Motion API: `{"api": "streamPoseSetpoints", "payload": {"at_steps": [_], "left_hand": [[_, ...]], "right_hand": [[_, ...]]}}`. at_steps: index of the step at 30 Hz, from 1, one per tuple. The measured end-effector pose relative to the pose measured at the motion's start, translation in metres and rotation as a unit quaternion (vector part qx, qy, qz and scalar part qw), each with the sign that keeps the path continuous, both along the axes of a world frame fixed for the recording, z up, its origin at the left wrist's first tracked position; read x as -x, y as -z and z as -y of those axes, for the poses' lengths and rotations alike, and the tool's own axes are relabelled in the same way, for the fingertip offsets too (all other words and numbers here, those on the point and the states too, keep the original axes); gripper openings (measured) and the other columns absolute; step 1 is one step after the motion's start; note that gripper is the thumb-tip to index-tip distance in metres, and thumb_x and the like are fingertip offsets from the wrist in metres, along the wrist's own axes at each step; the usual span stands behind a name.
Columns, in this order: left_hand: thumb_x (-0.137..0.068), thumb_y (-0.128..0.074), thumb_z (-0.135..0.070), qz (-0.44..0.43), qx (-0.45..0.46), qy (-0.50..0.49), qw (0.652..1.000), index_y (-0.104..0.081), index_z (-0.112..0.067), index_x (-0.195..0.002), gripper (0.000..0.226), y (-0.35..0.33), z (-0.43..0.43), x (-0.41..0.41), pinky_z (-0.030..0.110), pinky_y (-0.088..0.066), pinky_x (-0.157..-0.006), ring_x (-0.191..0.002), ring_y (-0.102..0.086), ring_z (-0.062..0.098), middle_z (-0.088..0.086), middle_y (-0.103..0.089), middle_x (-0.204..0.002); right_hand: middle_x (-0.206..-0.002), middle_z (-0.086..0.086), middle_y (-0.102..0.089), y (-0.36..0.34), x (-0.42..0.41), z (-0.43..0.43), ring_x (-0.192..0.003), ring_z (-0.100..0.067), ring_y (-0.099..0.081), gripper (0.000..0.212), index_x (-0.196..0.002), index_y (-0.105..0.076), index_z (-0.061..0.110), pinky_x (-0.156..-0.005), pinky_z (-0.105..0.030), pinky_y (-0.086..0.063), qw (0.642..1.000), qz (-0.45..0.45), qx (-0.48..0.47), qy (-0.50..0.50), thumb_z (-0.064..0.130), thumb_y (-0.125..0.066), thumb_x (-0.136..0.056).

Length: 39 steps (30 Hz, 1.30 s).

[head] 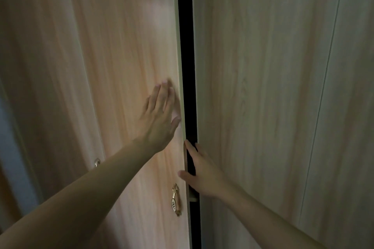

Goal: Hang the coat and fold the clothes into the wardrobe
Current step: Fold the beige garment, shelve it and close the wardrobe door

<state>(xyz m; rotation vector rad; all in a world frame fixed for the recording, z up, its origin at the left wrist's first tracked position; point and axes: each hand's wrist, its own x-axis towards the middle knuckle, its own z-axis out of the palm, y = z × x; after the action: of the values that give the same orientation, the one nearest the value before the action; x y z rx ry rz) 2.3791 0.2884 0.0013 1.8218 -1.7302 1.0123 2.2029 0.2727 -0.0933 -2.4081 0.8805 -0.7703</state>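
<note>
Evidently at the wardrobe front, straight ahead of both hands. Logged left hand as spread flat, fingers straight, pressing the face of the left door just beside its free edge. Logged right hand lower and to the right of the left one, fingers reaching up into the dark gap between that door and the right panel, thumb lying over the door's edge. Cannot tell whether gripping the edge or only touching it.

Progress, as judgement: door ajar by a narrow slit only; opening or closing not decidable from this view. No coat, hanger or folded clothes seen near either hand; interior too dark to check. Hanging and folding therefore unconfirmed, treated as outstanding.

Writing: none legible. Found gold handle below the left hand, with a pale insert bearing small dark marks, unreadable. Found second handle left of the left forearm, plain.
</note>
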Motion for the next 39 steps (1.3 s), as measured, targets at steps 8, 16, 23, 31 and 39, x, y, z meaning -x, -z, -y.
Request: {"api": "streamPoseSetpoints", "payload": {"at_steps": [8, 16, 23, 31, 39], "left_hand": [[-0.103, -0.023, -0.05, 0.037, 0.033, 0.028, 0.998, 0.007, -0.003, -0.157, 0.078, 0.009, 0.052, -0.01, 0.051, -0.013, -0.124, -0.153, 0.012, 0.031, 0.014, 0.017, -0.165], [-0.101, -0.025, -0.051, 0.049, 0.067, 0.063, 0.995, 0.003, -0.005, -0.158, 0.078, 0.016, 0.102, -0.019, 0.057, -0.012, -0.122, -0.153, 0.007, 0.033, 0.015, 0.011, -0.166], [-0.099, -0.04, -0.055, 0.081, 0.134, 0.077, 0.985, -0.008, -0.008, -0.159, 0.082, 0.023, 0.155, -0.035, 0.056, -0.011, -0.122, -0.154, -0.003, 0.032, 0.013, -0.001, -0.167], [-0.097, -0.033, -0.057, 0.084, 0.166, 0.077, 0.979, -0.006, -0.009, -0.159, 0.083, 0.026, 0.18, -0.04, 0.059, -0.013, -0.12, -0.153, -0.006, 0.033, 0.013, -0.005, -0.166], [-0.096, -0.035, -0.058, 0.087, 0.17, 0.081, 0.978, -0.007, -0.01, -0.159, 0.084, 0.024, 0.177, -0.041, 0.057, -0.01, -0.122, -0.153, -0.005, 0.033, 0.012, -0.006, -0.166]], "right_hand": [[-0.161, -0.001, -0.015, -0.015, 0.005, 0.025, -0.147, -0.019, -0.018, 0.083, -0.155, -0.003, 0.035, -0.107, -0.021, -0.022, 1.0, -0.007, -0.004, 0.022, 0.037, -0.06, -0.095], [-0.145, 0.017, -0.031, -0.001, 0.008, 0.061, -0.135, -0.005, -0.035, 0.069, -0.151, -0.025, 0.029, -0.106, -0.01, -0.023, 0.994, 0.028, 0.067, 0.078, 0.033, -0.06, -0.092], [-0.131, 0.005, -0.044, 0.01, 0.012, 0.087, -0.122, -0.015, -0.048, 0.065, -0.147, -0.023, 0.034, -0.099, -0.03, -0.043, 0.981, -0.011, 0.124, 0.147, 0.039, -0.053, -0.09], [-0.133, 0.005, -0.045, 0.01, -0.002, 0.115, -0.116, -0.012, -0.051, 0.059, -0.144, -0.028, 0.035, -0.092, -0.031, -0.047, 0.974, -0.008, 0.167, 0.151, 0.034, -0.058, -0.093], [-0.121, 0.007, -0.052, -0.003, -0.02, 0.123, -0.104, -0.011, -0.058, 0.046, -0.132, -0.043, 0.037, -0.082, -0.037, -0.054, 0.962, 0.025, 0.211, 0.17, 0.031, -0.062, -0.09]]}}
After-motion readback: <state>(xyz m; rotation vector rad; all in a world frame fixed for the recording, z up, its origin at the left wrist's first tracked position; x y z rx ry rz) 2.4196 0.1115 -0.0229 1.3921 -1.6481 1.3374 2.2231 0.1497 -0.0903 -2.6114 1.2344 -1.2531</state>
